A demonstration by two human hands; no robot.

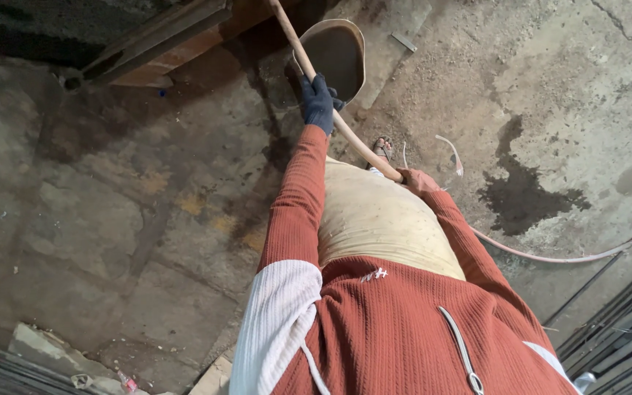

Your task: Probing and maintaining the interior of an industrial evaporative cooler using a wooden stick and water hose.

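Note:
I look straight down my own body at a dirty concrete floor. A long wooden handle (345,132) runs diagonally from the top centre down to my waist. My left hand (319,102), in a dark blue glove, grips the handle partway along, arm stretched forward. My right hand (417,180), in a reddish glove, holds the handle's lower end close to my waist. Beyond the left hand a shovel blade (339,57), dished and dirt-coated, lies low over the floor. My sandalled foot (382,148) shows just under the handle.
A rusty metal beam (156,42) lies at the top left. A pinkish hose (550,256) curves across the floor on the right beside a dark wet patch (524,192). Steel bars (623,329) lie at the bottom right, debris at the bottom left.

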